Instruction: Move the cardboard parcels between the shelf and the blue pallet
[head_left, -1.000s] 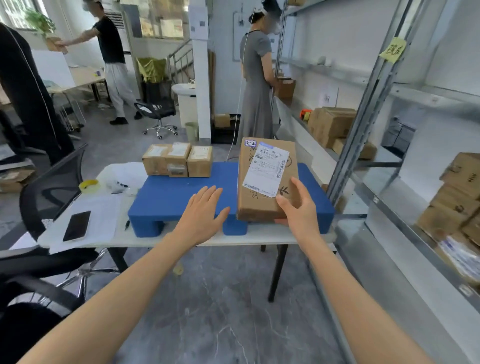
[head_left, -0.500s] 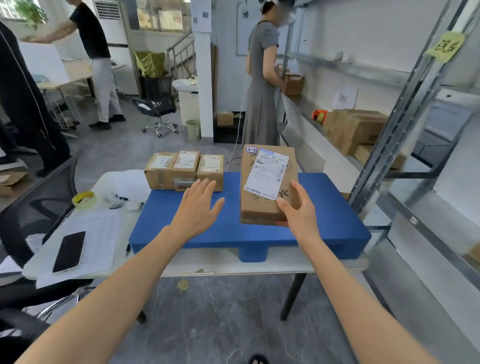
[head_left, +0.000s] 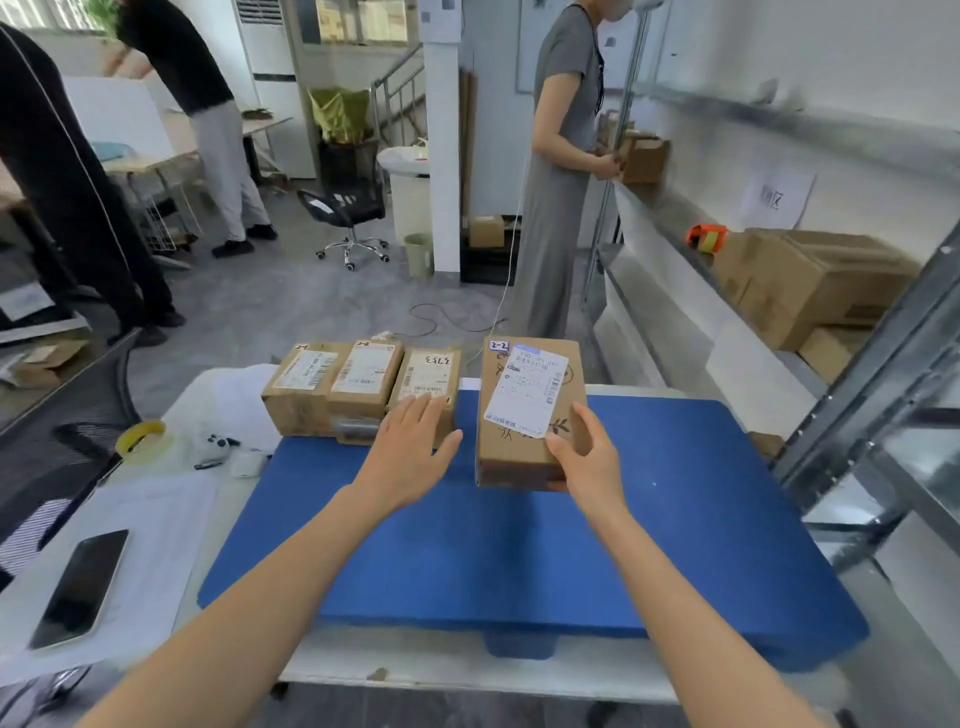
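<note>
— Head view: where is the parcel (head_left: 524, 410)?

— My right hand (head_left: 589, 457) grips its near right corner, thumb on top. It sits at the pallet's (head_left: 675, 519) far edge; whether it rests there, I cannot tell.

— And your left hand (head_left: 410, 447)?

— Flat, fingers spread, holding nothing, over the row of three boxes (head_left: 358, 384) just beside the parcel.

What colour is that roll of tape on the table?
Yellow tape roll, seen in the head view.
</note>
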